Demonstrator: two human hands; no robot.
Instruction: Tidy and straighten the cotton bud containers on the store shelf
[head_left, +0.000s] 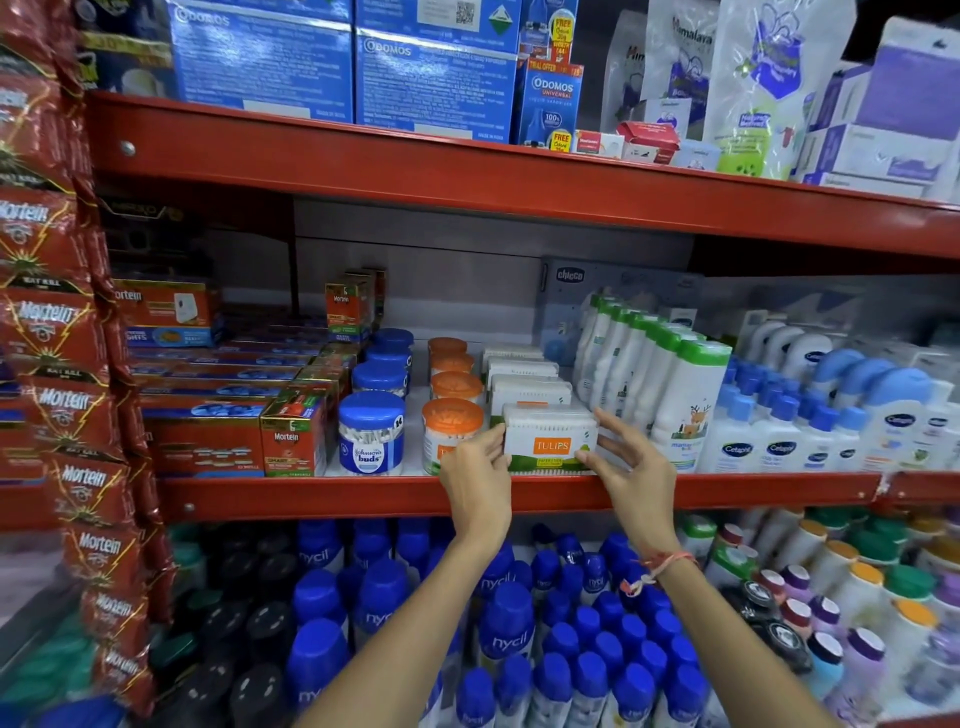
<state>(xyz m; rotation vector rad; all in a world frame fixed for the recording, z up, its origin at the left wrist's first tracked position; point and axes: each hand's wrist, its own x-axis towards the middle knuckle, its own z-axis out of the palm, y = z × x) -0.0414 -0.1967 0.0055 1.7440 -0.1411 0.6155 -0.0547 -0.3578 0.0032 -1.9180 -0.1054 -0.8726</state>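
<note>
A white rectangular Tulips cotton bud box (549, 435) stands at the front of the middle red shelf (322, 496). My left hand (475, 480) grips its left end and my right hand (631, 467) grips its right end. Behind it runs a row of several similar white boxes (524, 387). To the left stands a row of orange-lidded round tubs (453, 415), the front one partly hidden by my left hand. Further left is a row of blue-lidded Johnson's buds jars (371, 431).
Red Mortein boxes (293, 439) fill the shelf's left side; white baby bottles with green caps (685, 410) and Cetaphil bottles (779, 441) stand close on the right. Blue Nycil bottles (506, 634) crowd the shelf below. Mortein packets (62, 405) hang at far left.
</note>
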